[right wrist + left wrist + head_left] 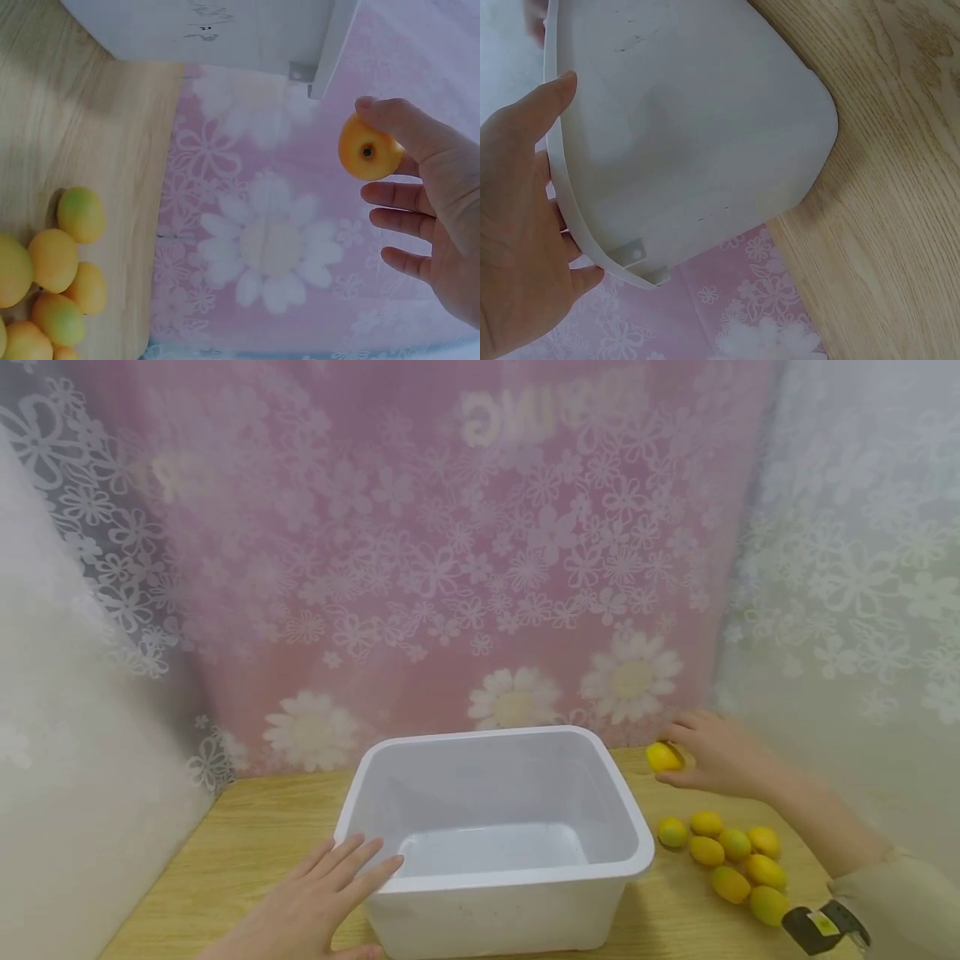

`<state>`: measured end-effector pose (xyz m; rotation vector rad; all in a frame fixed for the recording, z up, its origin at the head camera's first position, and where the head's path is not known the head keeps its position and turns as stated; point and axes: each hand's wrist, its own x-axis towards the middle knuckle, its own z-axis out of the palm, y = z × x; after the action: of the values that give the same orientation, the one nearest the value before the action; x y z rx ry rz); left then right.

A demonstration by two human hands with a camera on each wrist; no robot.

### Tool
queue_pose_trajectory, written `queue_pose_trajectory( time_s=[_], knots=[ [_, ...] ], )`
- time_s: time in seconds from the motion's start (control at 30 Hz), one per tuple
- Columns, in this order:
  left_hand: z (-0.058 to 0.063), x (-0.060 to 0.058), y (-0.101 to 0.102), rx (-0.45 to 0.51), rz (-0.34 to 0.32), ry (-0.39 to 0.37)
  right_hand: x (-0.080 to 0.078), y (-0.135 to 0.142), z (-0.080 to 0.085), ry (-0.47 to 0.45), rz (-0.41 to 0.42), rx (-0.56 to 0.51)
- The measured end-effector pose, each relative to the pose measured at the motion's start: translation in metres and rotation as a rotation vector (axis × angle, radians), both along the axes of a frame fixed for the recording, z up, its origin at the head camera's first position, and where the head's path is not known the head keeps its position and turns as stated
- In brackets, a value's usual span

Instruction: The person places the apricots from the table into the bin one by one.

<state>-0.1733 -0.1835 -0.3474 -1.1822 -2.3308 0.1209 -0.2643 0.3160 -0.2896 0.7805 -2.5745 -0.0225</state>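
Near the far right of the table, my right hand pinches a small yellow mango-like fruit between thumb and fingers, raised above the tabletop. The right wrist view shows a dark stem scar on this fruit; the other fingers extend loosely. A white plastic tub stands in the middle, its inside bare in the head view. At its near left corner, my left hand has its fingers spread over the rim. In the left wrist view, the thumb of that hand overlaps the tub's outer side, with fingers beyond the rim.
Several more yellow and greenish fruits lie grouped on the wooden table, right of the tub. Behind hangs a pink flowered curtain; whitish sheets flank both sides. A dark band sits on the right wrist.
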Motion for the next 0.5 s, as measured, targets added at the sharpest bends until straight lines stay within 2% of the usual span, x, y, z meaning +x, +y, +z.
queue_pose_trajectory(
  time_s=[0.2, 0.5],
  knots=[
    [-0.001, 0.0, 0.001, 0.007, 0.001, 0.008, -0.01, -0.01, 0.011, 0.062, 0.074, 0.014],
    [-0.001, 0.001, 0.001, 0.011, 0.018, 0.005, -0.022, -0.036, 0.026, 0.015, 0.1, 0.052]
  ],
)
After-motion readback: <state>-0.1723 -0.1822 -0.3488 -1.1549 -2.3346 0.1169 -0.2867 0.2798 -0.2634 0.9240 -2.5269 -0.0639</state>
